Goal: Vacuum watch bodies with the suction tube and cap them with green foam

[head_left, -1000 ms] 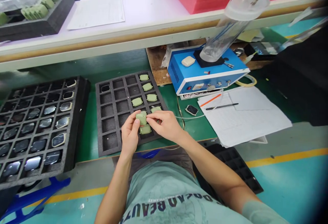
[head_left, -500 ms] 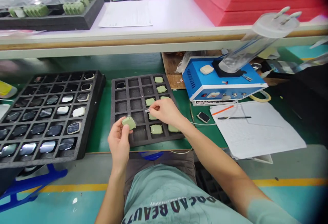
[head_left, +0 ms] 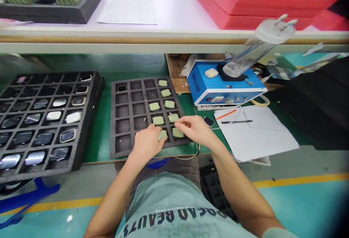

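My left hand [head_left: 147,141] reaches over the front of the dark foam tray [head_left: 124,128], thumb and fingers closed about a green watch-shaped case [head_left: 163,135] at the third column's front compartment. My right hand [head_left: 195,129] is pinched just above the right column, between another green case [head_left: 173,117] and the green case in the front right compartment [head_left: 178,132]. Whatever its fingertips hold is too small or hidden to make out. More green cases [head_left: 154,106] lie in the tray's two right columns. One dark-screened watch [head_left: 121,88] sits in the back left compartment.
Left of it stands a thicker foam tray [head_left: 99,96] filled with watches. A blue machine [head_left: 230,89] with a clear cylinder [head_left: 249,51] is at the back right. Papers [head_left: 256,136] with pens lie beside a loose watch [head_left: 208,121]. Red foam trays [head_left: 218,9] sit on the shelf.
My left hand, which held a green case above the tray's front left, has moved right and turned palm down. My right hand has drawn back to the right, uncovering green cases.
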`<control>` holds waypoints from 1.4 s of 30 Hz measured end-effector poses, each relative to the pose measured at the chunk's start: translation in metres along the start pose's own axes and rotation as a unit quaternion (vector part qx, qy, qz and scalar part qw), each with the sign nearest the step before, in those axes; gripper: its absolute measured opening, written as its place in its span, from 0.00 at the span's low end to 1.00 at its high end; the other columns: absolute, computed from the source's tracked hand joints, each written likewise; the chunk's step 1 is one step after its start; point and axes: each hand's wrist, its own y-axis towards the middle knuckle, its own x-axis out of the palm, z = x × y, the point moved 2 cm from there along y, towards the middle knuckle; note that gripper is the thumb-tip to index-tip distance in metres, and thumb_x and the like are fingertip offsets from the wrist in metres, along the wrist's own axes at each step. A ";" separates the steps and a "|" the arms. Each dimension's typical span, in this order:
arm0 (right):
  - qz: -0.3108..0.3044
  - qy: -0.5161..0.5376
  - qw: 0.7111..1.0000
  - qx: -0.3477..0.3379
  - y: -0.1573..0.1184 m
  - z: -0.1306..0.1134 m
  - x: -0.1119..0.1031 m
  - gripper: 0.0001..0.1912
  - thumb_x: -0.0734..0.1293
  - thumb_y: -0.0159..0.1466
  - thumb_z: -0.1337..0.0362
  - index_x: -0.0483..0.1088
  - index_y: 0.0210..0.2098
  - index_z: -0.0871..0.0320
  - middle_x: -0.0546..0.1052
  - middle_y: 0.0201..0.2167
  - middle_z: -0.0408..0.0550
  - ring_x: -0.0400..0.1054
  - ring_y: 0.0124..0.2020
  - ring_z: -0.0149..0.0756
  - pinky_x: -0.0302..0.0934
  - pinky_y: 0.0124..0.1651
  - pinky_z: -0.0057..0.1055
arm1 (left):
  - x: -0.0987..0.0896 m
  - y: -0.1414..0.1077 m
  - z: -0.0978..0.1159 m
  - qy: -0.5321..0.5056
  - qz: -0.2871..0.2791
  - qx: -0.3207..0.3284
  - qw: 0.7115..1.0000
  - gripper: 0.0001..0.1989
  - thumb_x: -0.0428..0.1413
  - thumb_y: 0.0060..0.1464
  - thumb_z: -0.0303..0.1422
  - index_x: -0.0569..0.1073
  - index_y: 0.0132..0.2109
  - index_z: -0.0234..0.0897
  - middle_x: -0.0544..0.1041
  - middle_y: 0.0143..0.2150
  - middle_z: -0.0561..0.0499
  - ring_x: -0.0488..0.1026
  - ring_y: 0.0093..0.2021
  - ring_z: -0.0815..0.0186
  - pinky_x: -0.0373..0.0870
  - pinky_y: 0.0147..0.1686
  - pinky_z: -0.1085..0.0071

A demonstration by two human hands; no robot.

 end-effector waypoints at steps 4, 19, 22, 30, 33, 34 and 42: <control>0.020 0.074 0.997 0.016 -0.037 0.011 0.015 0.12 0.66 0.66 0.58 0.80 0.37 0.57 0.81 0.29 0.44 0.70 0.26 0.35 0.59 0.31 0.29 | -0.003 -0.002 0.000 -0.009 -0.006 -0.004 1.000 0.12 0.62 0.59 0.40 0.79 0.48 0.43 0.78 0.47 0.48 0.79 0.42 0.55 0.68 0.35 0.66; 0.069 0.040 0.997 -0.021 -0.042 0.011 0.027 0.07 0.68 0.68 0.65 0.80 0.41 0.55 0.84 0.37 0.45 0.76 0.33 0.37 0.63 0.37 0.32 | -0.013 -0.001 0.003 -0.132 0.005 -0.005 0.991 0.07 0.60 0.55 0.31 0.80 0.42 0.42 0.81 0.42 0.50 0.78 0.41 0.58 0.68 0.39 0.66; 0.085 0.081 0.992 -0.052 -0.041 0.007 0.030 0.08 0.68 0.68 0.68 0.81 0.41 0.55 0.84 0.38 0.46 0.76 0.36 0.37 0.64 0.40 0.31 | -0.010 -0.001 -0.008 -0.353 0.037 -0.057 0.933 0.09 0.63 0.53 0.37 0.80 0.40 0.39 0.79 0.33 0.52 0.74 0.32 0.64 0.67 0.32 0.70; 0.084 0.156 0.977 -0.118 -0.031 -0.007 0.031 0.08 0.68 0.67 0.70 0.81 0.37 0.57 0.80 0.29 0.44 0.69 0.27 0.30 0.59 0.33 0.27 | 0.002 -0.006 -0.012 -0.573 0.066 -0.100 0.811 0.14 0.68 0.49 0.40 0.81 0.40 0.36 0.72 0.24 0.55 0.64 0.22 0.73 0.58 0.22 0.78; 0.075 0.163 0.978 -0.104 -0.030 -0.005 0.030 0.08 0.68 0.67 0.69 0.82 0.36 0.58 0.79 0.28 0.44 0.69 0.28 0.30 0.59 0.33 0.27 | 0.004 -0.006 -0.011 -0.563 0.063 -0.093 0.819 0.14 0.68 0.50 0.39 0.81 0.41 0.36 0.74 0.25 0.54 0.65 0.24 0.73 0.60 0.23 0.77; 0.072 0.166 0.978 -0.099 -0.030 -0.004 0.029 0.08 0.68 0.67 0.69 0.82 0.36 0.58 0.79 0.28 0.44 0.69 0.28 0.30 0.59 0.33 0.27 | 0.005 -0.005 -0.011 -0.559 0.062 -0.091 0.822 0.14 0.68 0.50 0.39 0.81 0.41 0.36 0.74 0.25 0.54 0.65 0.24 0.73 0.60 0.24 0.77; 0.054 0.187 0.979 -0.062 -0.025 -0.003 0.024 0.08 0.69 0.63 0.71 0.82 0.34 0.58 0.80 0.25 0.43 0.71 0.25 0.30 0.60 0.30 0.24 | 0.008 -0.003 -0.008 -0.515 0.098 -0.089 0.847 0.14 0.69 0.49 0.41 0.82 0.40 0.37 0.74 0.26 0.54 0.64 0.24 0.73 0.61 0.25 0.76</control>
